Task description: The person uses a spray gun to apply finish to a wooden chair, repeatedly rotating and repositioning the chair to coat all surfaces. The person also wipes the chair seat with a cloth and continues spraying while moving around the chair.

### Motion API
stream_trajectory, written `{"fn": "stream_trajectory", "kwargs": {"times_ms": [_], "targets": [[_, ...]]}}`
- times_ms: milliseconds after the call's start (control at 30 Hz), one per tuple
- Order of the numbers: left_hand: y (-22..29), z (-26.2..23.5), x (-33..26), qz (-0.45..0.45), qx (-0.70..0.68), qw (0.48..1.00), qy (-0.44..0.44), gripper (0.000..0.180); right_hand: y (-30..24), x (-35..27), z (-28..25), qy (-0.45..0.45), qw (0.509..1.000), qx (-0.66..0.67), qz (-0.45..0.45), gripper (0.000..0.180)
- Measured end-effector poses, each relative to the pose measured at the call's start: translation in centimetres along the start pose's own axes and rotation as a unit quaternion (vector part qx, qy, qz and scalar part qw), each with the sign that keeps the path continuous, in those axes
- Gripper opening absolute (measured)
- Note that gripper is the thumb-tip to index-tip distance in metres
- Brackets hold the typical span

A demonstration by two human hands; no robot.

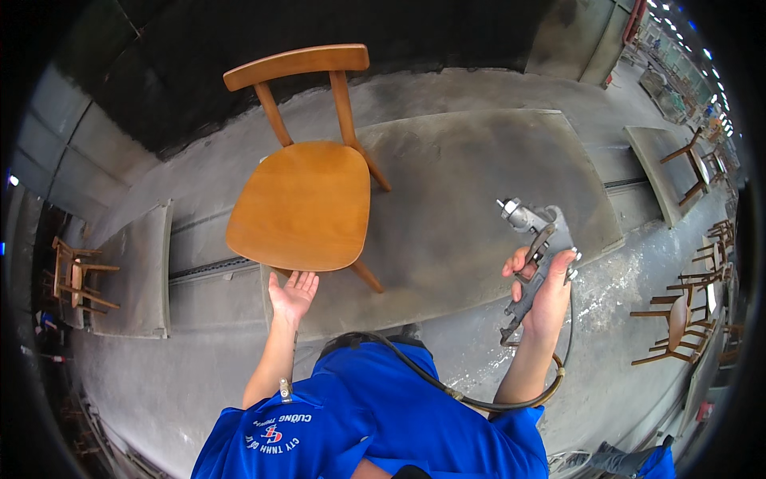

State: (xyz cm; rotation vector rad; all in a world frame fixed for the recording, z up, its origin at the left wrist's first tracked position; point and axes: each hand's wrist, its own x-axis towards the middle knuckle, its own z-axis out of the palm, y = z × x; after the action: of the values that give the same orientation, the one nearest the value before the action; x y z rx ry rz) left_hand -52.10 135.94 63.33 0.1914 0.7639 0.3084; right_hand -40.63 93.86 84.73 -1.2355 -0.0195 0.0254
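Right hand (549,295) is wrapped around a metal spray gun (536,239), fingers curled about the grip and trigger lever, nozzle pointing up and to the left, away from the body. The gun sits to the right of centre, above a grey, dust-coated platform (479,176). A dark hose (447,387) runs from the bottom of the gun, loops down and curves across the blue shirt (375,423) (a brass-coloured fitting shows where it bends near the forearm).

Over to the left hand (294,294): open, palm up, fingers spread, right under the front edge of the seat of a wooden chair (303,199) — whether it touches the seat, I cannot tell. The chair stands on the platform, honey-coloured, with a curved backrest on two slanted posts, its back towards the dark wall.

Further out, another grey panel (140,271) lies at the left, with unfinished wooden chairs (76,275) beyond it. More bare chairs (682,315) are stacked along the right edge, on the stained concrete floor (622,319).
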Motion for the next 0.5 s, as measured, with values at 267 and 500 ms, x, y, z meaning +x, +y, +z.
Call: {"fn": "stream_trajectory", "kwargs": {"times_ms": [267, 500], "targets": [[-1.1, 0.7, -2.4, 0.044, 0.024, 0.998, 0.041, 0.087, 3.3, 3.9, -2.2, -0.016, 0.995, -0.08, 0.051, 0.063], [-0.3, -3.2, -3.0, 0.048, 0.054, 0.994, 0.082, 0.079, 6.3, 4.5, -4.7, -0.02, 0.994, -0.011, 0.107, 0.059]]}}
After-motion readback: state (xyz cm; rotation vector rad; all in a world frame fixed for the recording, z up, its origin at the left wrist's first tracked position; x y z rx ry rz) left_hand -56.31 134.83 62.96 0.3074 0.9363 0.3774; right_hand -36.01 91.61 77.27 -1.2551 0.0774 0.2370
